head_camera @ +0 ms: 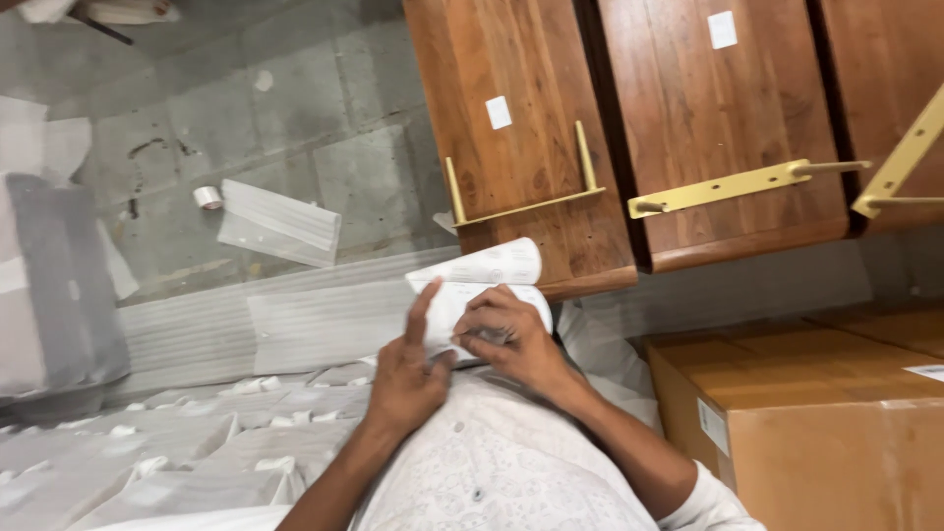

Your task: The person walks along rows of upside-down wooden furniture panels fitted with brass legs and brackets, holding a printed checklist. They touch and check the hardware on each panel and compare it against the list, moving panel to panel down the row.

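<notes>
White paper sheets [482,285], curled over at the top, sit in the middle of the view held by both hands: the left hand [408,369] has its index finger sticking up along the left edge with the thumb pressed on the front, and the right hand [511,339] has its fingers curled together pinching the lower right part. Just beyond are wooden boards [521,138] with brass legs [733,185], a cardboard box [816,423] near right, and a tape roll [207,197] on the grey floor [295,118] far left.
</notes>
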